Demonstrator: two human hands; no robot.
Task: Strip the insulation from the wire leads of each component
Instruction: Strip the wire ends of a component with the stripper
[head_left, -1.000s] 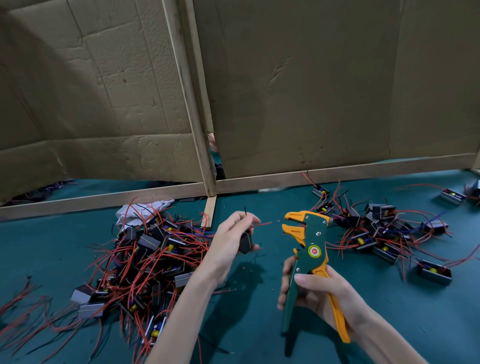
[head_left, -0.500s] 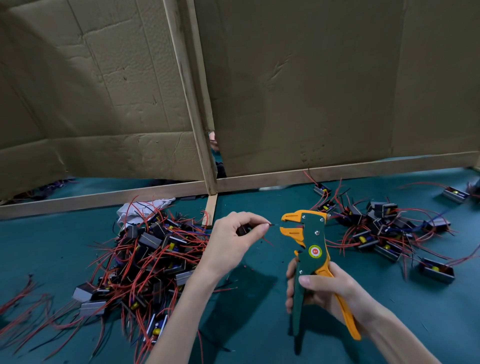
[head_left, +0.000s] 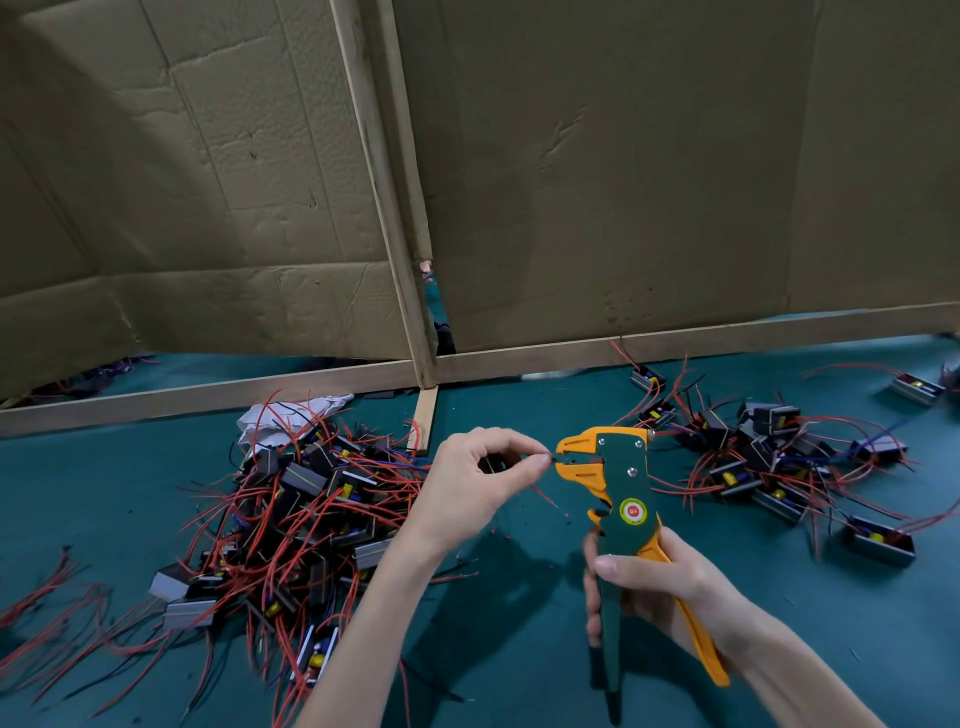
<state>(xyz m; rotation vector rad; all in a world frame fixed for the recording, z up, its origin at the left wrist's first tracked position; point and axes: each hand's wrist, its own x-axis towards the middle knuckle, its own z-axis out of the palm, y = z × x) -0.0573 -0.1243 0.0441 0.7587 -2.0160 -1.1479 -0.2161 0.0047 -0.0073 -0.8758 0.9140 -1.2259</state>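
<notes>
Head view: the left hand (head_left: 478, 483) pinched a wire (head_left: 549, 458) at the stripper (head_left: 623, 483) mouth. The right hand (head_left: 660, 587) gripped its handles. A squeeze looked next.

Green-and-orange wire stripper (head_left: 621, 483), red-wired black components (head_left: 311, 499) on teal table cover (head_left: 519, 649), brown cardboard wall (head_left: 623, 156).

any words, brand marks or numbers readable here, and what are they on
Nothing reads clearly.
Round sticker on the wire stripper: pale marks on a red centre, too blurred to read.
Components in the left pile and the right pile: any markings are too small to read.
Cardboard panels: no print visible.
</notes>
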